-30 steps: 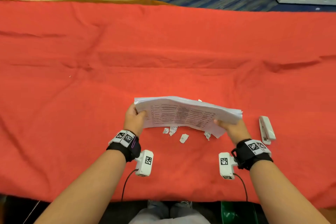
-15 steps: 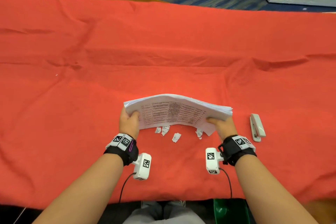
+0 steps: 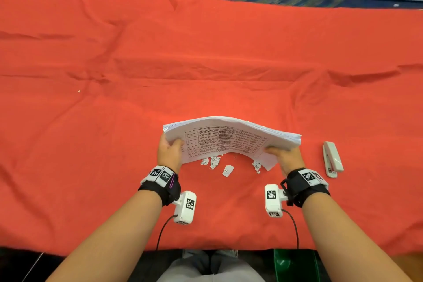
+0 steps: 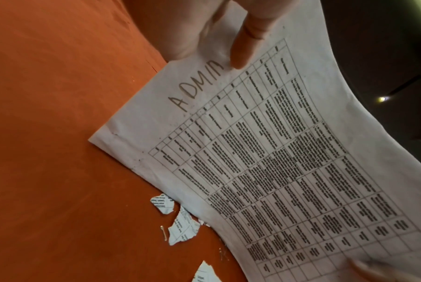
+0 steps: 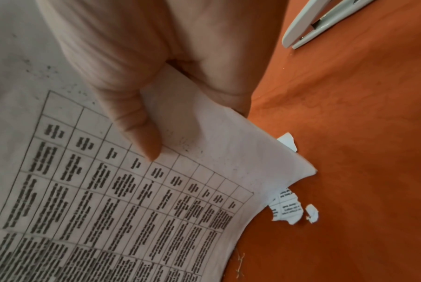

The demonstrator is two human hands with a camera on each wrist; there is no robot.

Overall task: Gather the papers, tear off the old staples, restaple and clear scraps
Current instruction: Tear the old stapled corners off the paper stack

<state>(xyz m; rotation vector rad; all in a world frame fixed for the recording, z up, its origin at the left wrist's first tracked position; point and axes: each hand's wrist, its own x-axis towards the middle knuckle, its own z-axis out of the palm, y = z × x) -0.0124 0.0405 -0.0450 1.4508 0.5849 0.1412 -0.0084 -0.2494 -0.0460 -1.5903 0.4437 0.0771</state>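
Head view: a stack of papers [image 3: 231,137] is held above the red tablecloth [image 3: 206,52], bowed upward in the middle, its near edge touching the cloth. One end is gripped by the left hand [image 3: 168,152], the other by the right hand [image 3: 287,158], thumbs on the printed top sheet (a table headed "ADMIN" in handwriting). Torn scraps [image 3: 215,162] lie under the near edge. A white stapler [image 3: 332,159] rests just right of the right hand, untouched.
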